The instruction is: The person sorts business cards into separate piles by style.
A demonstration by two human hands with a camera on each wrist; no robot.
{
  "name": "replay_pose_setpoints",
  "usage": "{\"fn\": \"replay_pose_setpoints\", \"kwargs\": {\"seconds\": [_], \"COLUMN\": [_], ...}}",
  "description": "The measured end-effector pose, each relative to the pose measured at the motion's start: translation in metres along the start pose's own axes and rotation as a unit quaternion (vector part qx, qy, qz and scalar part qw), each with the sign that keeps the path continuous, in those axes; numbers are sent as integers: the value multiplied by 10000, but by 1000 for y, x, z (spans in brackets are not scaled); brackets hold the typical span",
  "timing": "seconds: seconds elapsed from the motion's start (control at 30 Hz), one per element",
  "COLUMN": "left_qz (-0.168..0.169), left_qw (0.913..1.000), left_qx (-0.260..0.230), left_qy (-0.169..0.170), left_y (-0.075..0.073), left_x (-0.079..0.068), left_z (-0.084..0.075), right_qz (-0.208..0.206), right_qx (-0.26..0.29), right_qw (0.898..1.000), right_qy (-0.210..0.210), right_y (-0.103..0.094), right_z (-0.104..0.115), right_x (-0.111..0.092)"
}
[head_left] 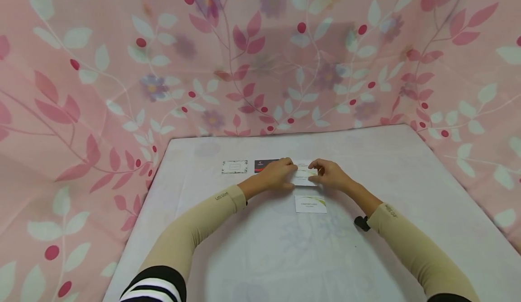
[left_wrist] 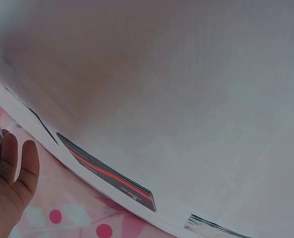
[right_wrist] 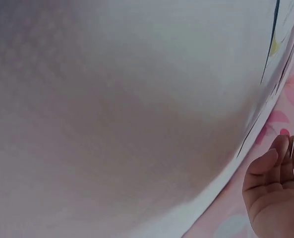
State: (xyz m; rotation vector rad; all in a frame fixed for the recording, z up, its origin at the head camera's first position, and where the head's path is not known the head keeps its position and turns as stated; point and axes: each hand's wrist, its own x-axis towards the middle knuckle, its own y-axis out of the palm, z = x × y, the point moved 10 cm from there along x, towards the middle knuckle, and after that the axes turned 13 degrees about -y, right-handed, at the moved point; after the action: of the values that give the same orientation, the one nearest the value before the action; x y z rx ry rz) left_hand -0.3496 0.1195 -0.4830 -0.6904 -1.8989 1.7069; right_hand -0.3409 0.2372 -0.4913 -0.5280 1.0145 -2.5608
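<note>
Both hands hold a white business card (head_left: 304,176) with a green-yellow curve, one at each side, raised over the far middle of the table. My left hand (head_left: 277,174) grips its left edge; in the left wrist view that hand (left_wrist: 10,181) shows fingertips at the card's thin edge. On the other side my right hand (head_left: 331,175) pinches the right edge, and the right wrist view shows the hand (right_wrist: 275,193) with the card between thumb and fingers. Another white card (head_left: 302,162) lies just behind. A matching green-curved card (head_left: 310,207) lies nearer on the table.
Left of the hands lie a black-and-red stack of cards (left_wrist: 109,173) and a white card with a leafy border (head_left: 234,167). A white cloth covers the table (head_left: 268,257). Pink floral fabric (head_left: 244,58) hangs behind and at the sides.
</note>
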Motion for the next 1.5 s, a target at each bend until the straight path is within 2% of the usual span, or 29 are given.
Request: {"fn": "replay_pose_setpoints", "kwargs": {"seconds": [0.17, 0.33, 0.5, 0.63, 0.83, 1.13, 1.5], "left_qz": [-170, -271, -267, -159, -58, 57, 459], "left_qw": [9997, 9995, 9996, 9998, 9995, 9980, 9955], "left_qx": [-69, -131, -74, -68, -99, -91, -133], "left_qy": [-162, -116, -77, -137, -293, -616, -815], "left_y": [-5, -8, -6, -3, 2, 3, 9], "left_x": [6, 10, 11, 15, 26, 45, 52], "left_z": [10, 14, 15, 17, 23, 34, 33], "right_qz": [-14, 82, 82, 142, 243, 285, 425], "right_qx": [-663, -1245, -1512, -1628, -1683, -1402, -1220], "right_qw": [9977, 9914, 9861, 9848, 9844, 9894, 9916], "right_qy": [-165, -393, -679, -581, -462, -251, 76], "right_y": [-3, -3, -3, -3, -6, -11, -7], "right_z": [3, 5, 9, 5, -3, -11, -27], "right_x": [4, 7, 11, 14, 22, 37, 36]}}
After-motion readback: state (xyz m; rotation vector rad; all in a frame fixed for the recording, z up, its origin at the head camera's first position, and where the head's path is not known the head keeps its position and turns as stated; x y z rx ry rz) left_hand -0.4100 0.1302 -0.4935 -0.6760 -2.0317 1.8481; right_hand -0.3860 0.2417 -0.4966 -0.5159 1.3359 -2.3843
